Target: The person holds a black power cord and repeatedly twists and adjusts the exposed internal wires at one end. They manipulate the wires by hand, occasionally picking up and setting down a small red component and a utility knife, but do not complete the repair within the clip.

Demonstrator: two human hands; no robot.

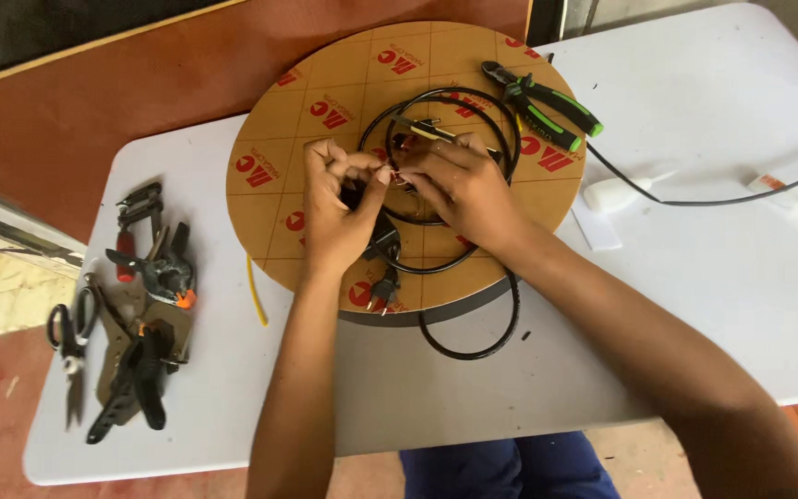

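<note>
A round brown paper-covered disc (325,83) lies on the white table (695,259). On it is a coiled black cable (473,342) with a plug (382,291) near the disc's front edge. My left hand (339,208) and my right hand (459,189) meet over the middle of the disc, fingertips pinching thin bared wire ends of the cable between them. A slim tool with a yellow and black handle (422,129) rests just beyond my right hand.
Green-handled pliers (547,106) lie on the disc's far right. At the table's left edge sit scissors (71,346), clamps (154,268) and dark tools. A yellow strip (256,296), a white glue bottle (616,192) and another black cable (722,199) lie on the table.
</note>
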